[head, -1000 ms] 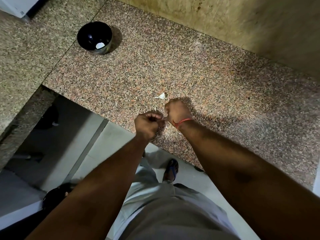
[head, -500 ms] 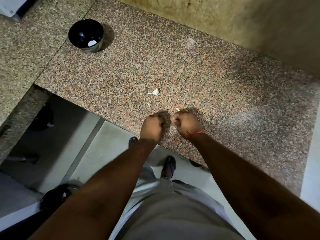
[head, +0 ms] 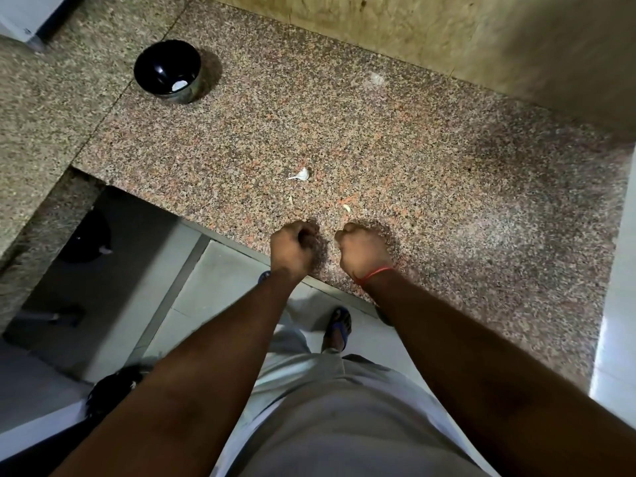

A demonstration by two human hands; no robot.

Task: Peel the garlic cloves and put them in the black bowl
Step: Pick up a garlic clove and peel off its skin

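The black bowl [head: 151,68] stands at the far left of the granite counter with one white peeled clove [head: 180,85] inside. An unpeeled garlic clove [head: 302,174] lies mid-counter, beyond my hands. My left hand [head: 292,247] is a fist at the counter's front edge, its curled fingers closed over a garlic clove that barely shows. My right hand [head: 364,251], with a red thread at the wrist, is a fist a short gap to its right, with nothing visible in it.
Two small scraps of peel [head: 347,208] lie just beyond my hands. The pink granite counter [head: 447,201] ends at a wall behind and a white edge at the right. A grey counter [head: 41,108] adjoins it on the left; the floor and my feet lie below.
My hands, joined and working on a clove a second ago, have drawn back to the front edge and parted. A scrap of peel now lies on the counter by my right hand.
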